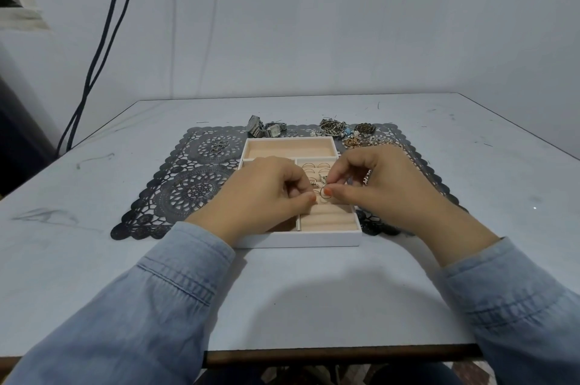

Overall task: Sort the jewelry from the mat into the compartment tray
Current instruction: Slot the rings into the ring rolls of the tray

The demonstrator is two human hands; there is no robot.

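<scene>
Two hands meet over the white tray (298,241), which sits on a dark lace mat (188,193) on a pale table (282,293). The right hand (379,186) pinches a thin ring (322,197) between thumb and forefinger, just above the padded ring rolls in the tray's right compartment. The left hand (266,196) has its fingers curled, with the thumb tip just beside the ring. Whether it also grips the ring I cannot tell. It covers the tray's left compartment.

Several more rings (314,166) stand tucked in the rolls farther back in that right compartment. A long compartment runs across the far side of the tray.

On the mat behind the tray lie two watches (266,129). To their right is a tangled heap of jewelry (348,133). A few loose rings (219,146) lie on the mat to the left of the tray. Both arms wear blue denim sleeves (157,290). Dark cables (103,39) hang down the wall at the left.
</scene>
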